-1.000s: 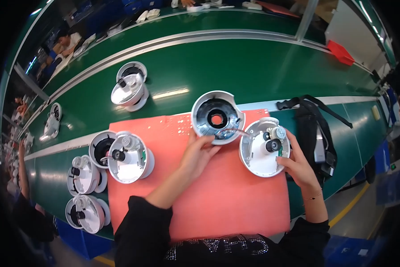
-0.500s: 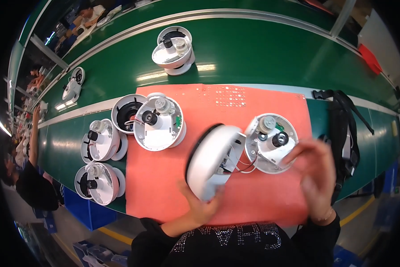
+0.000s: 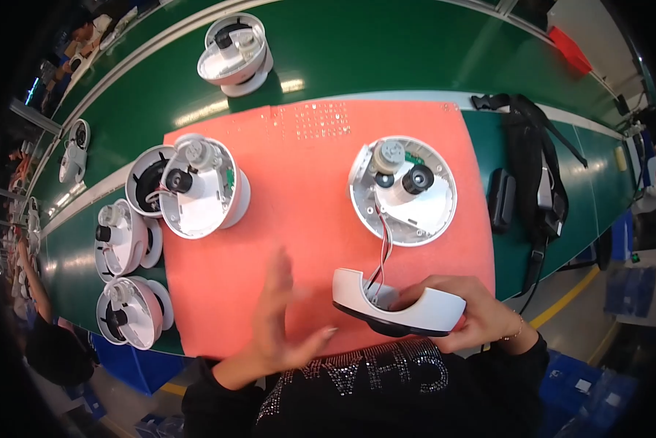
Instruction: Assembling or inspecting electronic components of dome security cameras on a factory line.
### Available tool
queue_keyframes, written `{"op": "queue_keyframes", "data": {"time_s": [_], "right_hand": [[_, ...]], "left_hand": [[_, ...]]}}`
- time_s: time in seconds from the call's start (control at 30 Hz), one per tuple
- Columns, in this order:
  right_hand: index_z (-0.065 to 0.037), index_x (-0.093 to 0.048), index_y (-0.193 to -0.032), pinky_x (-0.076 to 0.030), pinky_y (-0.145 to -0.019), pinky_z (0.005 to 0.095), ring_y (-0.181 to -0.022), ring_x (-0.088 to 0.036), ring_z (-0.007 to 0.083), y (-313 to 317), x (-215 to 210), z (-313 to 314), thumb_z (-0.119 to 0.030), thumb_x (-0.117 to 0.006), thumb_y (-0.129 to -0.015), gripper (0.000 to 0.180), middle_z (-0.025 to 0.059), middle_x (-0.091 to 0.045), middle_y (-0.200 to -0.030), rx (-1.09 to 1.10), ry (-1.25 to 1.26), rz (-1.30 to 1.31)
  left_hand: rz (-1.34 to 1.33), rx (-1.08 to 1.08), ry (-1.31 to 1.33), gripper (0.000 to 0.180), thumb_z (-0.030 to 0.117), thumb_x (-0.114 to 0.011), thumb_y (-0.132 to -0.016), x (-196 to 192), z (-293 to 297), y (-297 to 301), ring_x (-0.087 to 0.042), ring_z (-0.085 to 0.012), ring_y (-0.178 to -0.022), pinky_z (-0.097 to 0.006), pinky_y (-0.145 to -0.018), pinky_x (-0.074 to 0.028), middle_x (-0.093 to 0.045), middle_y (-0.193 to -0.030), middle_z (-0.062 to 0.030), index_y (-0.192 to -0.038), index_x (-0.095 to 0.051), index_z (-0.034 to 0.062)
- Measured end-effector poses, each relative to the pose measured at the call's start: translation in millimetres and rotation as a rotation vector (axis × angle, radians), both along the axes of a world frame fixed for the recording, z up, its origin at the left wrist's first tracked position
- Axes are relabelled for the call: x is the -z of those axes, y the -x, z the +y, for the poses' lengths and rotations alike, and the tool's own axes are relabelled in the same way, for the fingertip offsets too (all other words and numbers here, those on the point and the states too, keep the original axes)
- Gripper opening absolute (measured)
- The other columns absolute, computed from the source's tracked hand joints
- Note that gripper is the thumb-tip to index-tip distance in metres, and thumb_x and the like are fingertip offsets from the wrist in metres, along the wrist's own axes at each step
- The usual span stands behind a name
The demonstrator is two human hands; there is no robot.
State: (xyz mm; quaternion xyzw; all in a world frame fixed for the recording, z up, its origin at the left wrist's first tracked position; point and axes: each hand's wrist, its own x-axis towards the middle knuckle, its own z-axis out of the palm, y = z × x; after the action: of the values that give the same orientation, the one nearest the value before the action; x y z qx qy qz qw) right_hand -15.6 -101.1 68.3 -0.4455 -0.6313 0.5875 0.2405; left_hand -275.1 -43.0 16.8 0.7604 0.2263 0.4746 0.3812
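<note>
At lower centre, the right hand (image 3: pixel 481 317) grips a white housing shell (image 3: pixel 397 306) wired to the round base (image 3: pixel 405 191), left hand (image 3: pixel 280 321) open and empty; a tug could snap the thin wires (image 3: pixel 383 252).

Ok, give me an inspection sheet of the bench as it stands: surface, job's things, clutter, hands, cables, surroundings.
Surface: orange mat on a green conveyor bench.
Job's things: white curved housing shell at the mat's near edge; open round base with motor parts behind it on the mat.
Clutter: another open unit at the mat's left; three similar units off the mat's left edge; one on the belt.
Hands: right hand grips the shell; left hand open, beside the shell, holding nothing.
Cables: red, black and white wires run from base into shell.
Surroundings: black strapped bag at right; blue bins on floor.
</note>
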Motion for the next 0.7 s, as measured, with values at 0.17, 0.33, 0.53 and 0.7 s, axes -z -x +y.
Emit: {"op": "queue_keyframes", "data": {"time_s": [0.17,0.33,0.53,0.7], "right_hand": [[-0.001,-0.053,-0.103,-0.042,-0.088,0.0399,-0.103,-0.054,0.0322,-10,19,7,-0.025,-0.068,-0.07,0.044,0.0176,-0.053,-0.112,-0.067,-0.27,0.215],[-0.003,-0.051,-0.103,-0.04,-0.09,0.0463,-0.099,-0.056,0.0355,-9,22,0,-0.02,-0.073,-0.068,0.045,0.0222,-0.056,-0.105,0.096,-0.331,0.306],[-0.002,-0.05,-0.106,-0.044,-0.083,0.0475,-0.084,-0.062,0.0313,-7,18,-4,-0.019,-0.071,-0.071,0.045,0.0188,-0.062,-0.088,0.235,-0.537,0.236],[0.002,-0.049,-0.107,-0.047,-0.08,0.0416,-0.087,-0.061,0.0301,-9,15,0,-0.014,-0.074,-0.066,0.05,0.0164,-0.061,-0.099,0.24,-0.588,0.181]], "left_hand": [[0.196,0.249,0.31,0.06,0.012,-0.074,-0.063,-21,24,-17,-0.056,-0.0307,-0.101,-0.036,-0.085,-0.045,-0.056,-0.111,-0.0174,-0.114,-0.046,-0.0024],[0.259,0.205,0.095,0.042,0.004,-0.069,-0.061,-29,24,-24,-0.063,-0.0296,-0.083,-0.032,-0.067,-0.051,-0.062,-0.094,-0.0174,-0.101,-0.056,-0.005],[0.237,0.195,0.116,0.044,0.004,-0.073,-0.059,-37,20,-29,-0.063,-0.0273,-0.074,-0.03,-0.061,-0.051,-0.062,-0.088,-0.0184,-0.099,-0.057,-0.0055],[0.274,0.175,0.11,0.046,0.004,-0.075,-0.057,-49,20,-31,-0.063,-0.0274,-0.074,-0.03,-0.062,-0.052,-0.063,-0.086,-0.0175,-0.099,-0.059,-0.0056]]}}
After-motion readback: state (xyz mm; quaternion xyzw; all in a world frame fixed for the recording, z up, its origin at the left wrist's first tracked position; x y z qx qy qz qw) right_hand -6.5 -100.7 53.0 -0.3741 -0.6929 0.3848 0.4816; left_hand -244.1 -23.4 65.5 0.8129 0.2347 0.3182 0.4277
